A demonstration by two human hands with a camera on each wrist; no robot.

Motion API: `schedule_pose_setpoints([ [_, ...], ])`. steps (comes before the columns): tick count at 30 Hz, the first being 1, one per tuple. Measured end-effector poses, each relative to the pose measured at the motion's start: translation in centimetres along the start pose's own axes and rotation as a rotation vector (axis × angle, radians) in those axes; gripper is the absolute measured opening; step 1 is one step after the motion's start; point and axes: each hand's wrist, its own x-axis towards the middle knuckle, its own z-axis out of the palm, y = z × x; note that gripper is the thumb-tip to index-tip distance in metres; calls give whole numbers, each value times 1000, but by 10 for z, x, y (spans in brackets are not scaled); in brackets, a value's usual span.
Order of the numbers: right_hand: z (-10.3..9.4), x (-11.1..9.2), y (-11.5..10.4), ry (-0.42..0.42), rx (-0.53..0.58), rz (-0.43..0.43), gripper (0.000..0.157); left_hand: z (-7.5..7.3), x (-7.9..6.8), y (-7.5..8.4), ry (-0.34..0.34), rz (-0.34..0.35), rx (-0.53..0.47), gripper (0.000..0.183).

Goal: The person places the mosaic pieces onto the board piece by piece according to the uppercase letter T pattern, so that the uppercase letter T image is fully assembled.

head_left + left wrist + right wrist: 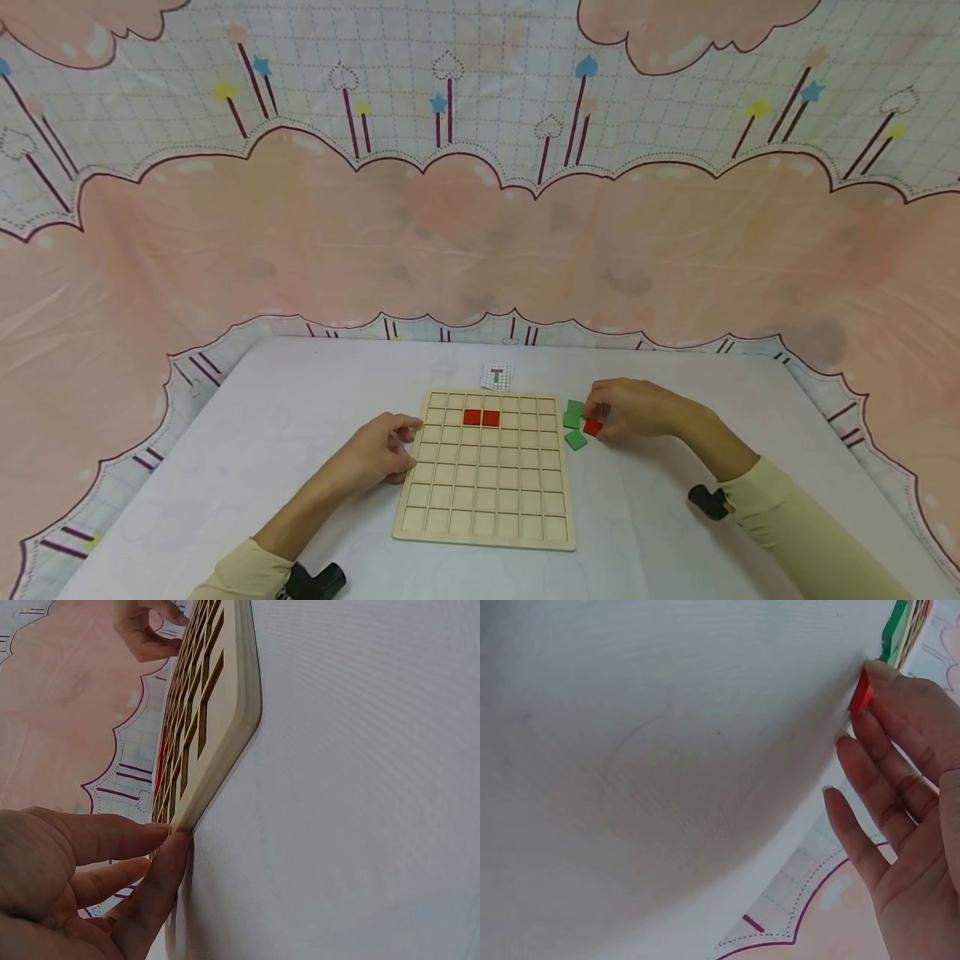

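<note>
A light wooden grid board [483, 477] lies flat on the table. Two red square tiles [482, 417] sit side by side in its second row from the far edge. The fingers and thumb of my left hand [371, 450] pinch the board's left edge, seen close up in the left wrist view. Just right of the board, my right hand [641, 407] holds a red square tile [862, 692] between thumb and fingertips. Beside it lie several green square tiles [576, 439], one of them partly seen in the right wrist view.
A small printed card [497, 377] with a red and green T on a grid lies beyond the board's far edge. White cloth covers the table [315, 392]. A patterned curtain [480, 242] hangs behind. Dark wrist devices [707, 502] sit at both sleeves.
</note>
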Motion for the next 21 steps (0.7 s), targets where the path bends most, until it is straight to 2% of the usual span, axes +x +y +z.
schedule_pose_setpoints([
  [11, 1, 1, -1, 17, -16, 4, 21, -1, 1, -1, -5, 4, 3, 58],
  [21, 2, 1, -2, 19, -24, 27, 19, 1, 1, 1, 14, -21, 11, 57],
])
